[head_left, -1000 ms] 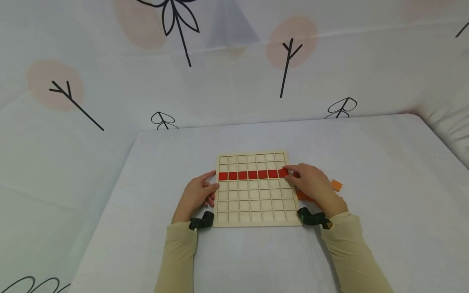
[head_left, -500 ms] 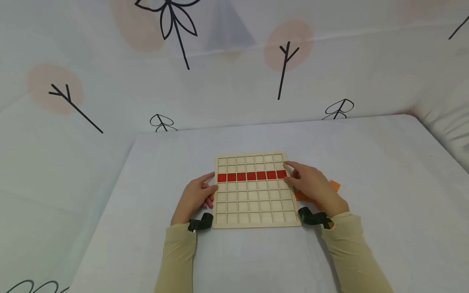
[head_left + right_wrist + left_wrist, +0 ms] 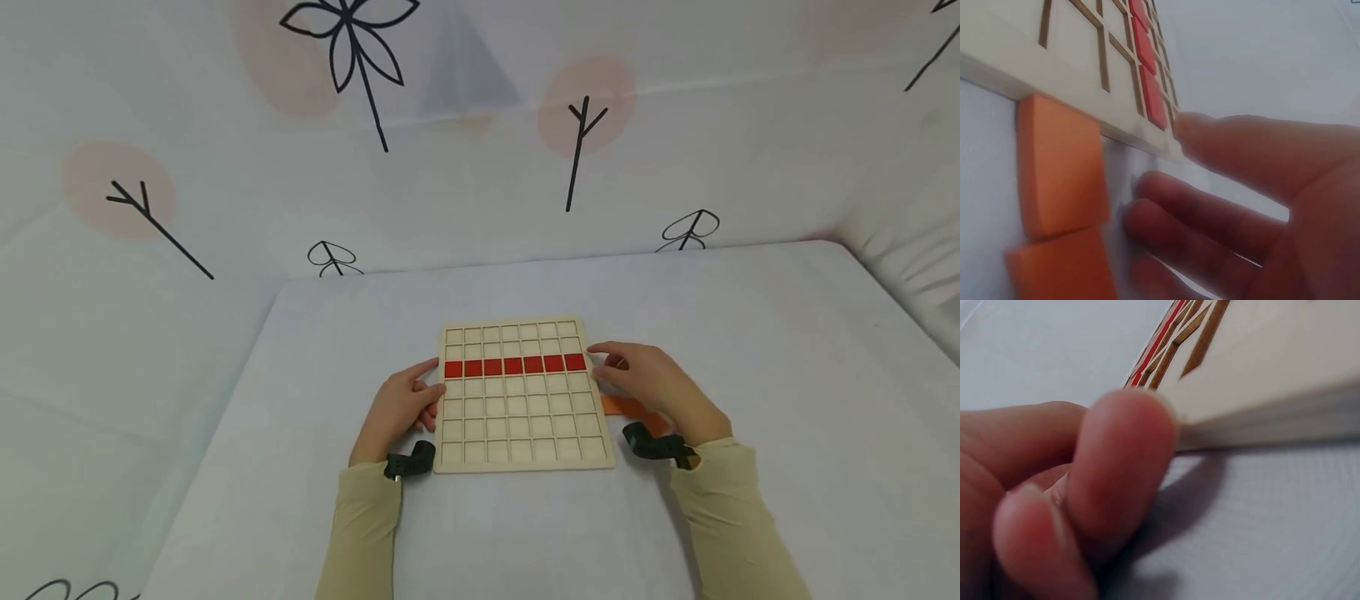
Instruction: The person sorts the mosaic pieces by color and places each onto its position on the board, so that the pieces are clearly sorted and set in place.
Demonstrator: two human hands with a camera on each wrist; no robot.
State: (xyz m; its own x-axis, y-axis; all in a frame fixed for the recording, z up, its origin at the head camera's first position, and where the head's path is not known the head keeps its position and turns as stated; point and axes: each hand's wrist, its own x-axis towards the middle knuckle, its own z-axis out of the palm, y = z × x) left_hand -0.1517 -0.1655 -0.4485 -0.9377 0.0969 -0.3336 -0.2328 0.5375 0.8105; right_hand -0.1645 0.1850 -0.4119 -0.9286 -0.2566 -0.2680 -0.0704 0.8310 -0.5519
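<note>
The board (image 3: 525, 429) is lying flat on the white table (image 3: 487, 533), between the two hands, and is showing a grid of square cells. Seven red tiles (image 3: 513, 367) are sitting in a straight line across it, filling the third row from the far edge. The left hand (image 3: 400, 404) is resting at the board's left side, its forefinger and thumb standing apart and touching that edge, while its other fingers are curling loosely underneath; it is steadying against the rim rather than clamping on it. The right hand (image 3: 660, 383) is hovering by the right edge, near the end of the red row, with thumb and forefinger parted; whether the tips are touching the rim, I cannot tell. Orange tiles (image 3: 1063, 169) are lying on the table by the right edge, below the right hand; in the right wrist view one is sitting close against the board and another is touching its near end. A dark camera (image 3: 411, 460) is jutting from each wrist, and beige sleeves (image 3: 367, 533) are covering the forearms. Behind the table a pale cloth (image 3: 465, 183) is hanging, showing black plant drawings.
</note>
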